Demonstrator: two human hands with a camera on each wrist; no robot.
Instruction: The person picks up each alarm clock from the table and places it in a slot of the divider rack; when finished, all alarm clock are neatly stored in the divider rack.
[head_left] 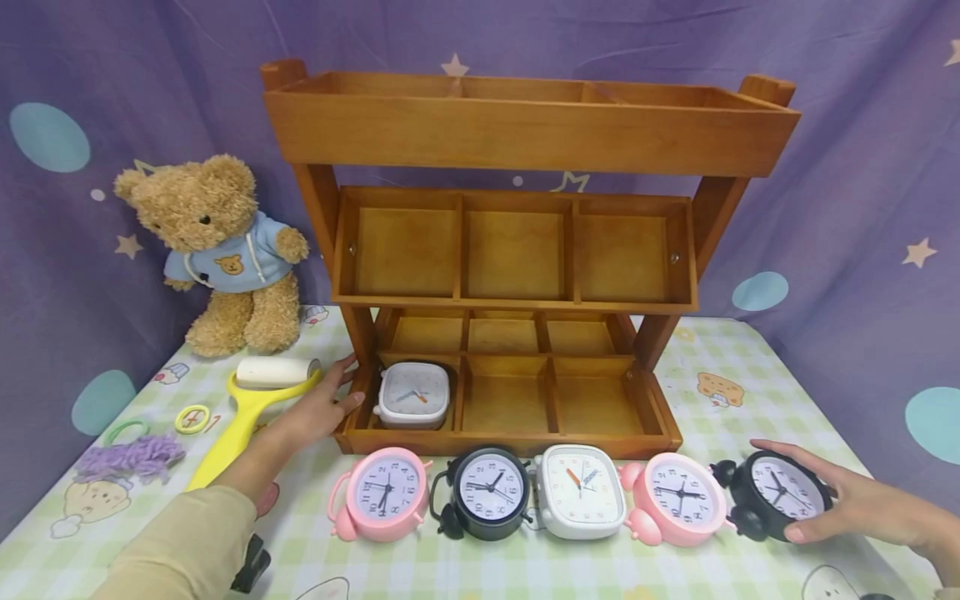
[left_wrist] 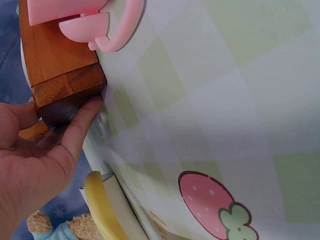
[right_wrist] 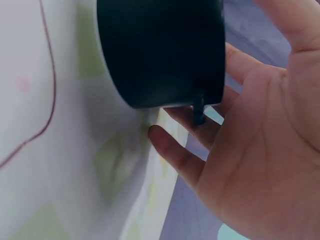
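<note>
In the head view my right hand (head_left: 862, 504) spans the black twin-bell alarm clock (head_left: 787, 492) at the row's right end. Its thumb lies at the near edge and its fingers go round the far side. The right wrist view shows the dark clock body (right_wrist: 160, 55) against these fingers, the palm apart from it. At the wooden rack (head_left: 517, 442), my left hand (head_left: 318, 408) touches the lower left corner with fairly straight fingers, seen close at the wood (left_wrist: 70, 92) in the left wrist view. A white square clock (head_left: 414, 393) sits in the rack's lower left compartment.
Before the rack lie a pink clock (head_left: 386, 493), a black clock (head_left: 489, 493), a white clock (head_left: 581, 492) and another pink clock (head_left: 681, 498). Left are a yellow-handled lint roller (head_left: 240, 425), a purple scrunchie (head_left: 131, 457) and a teddy bear (head_left: 232, 258).
</note>
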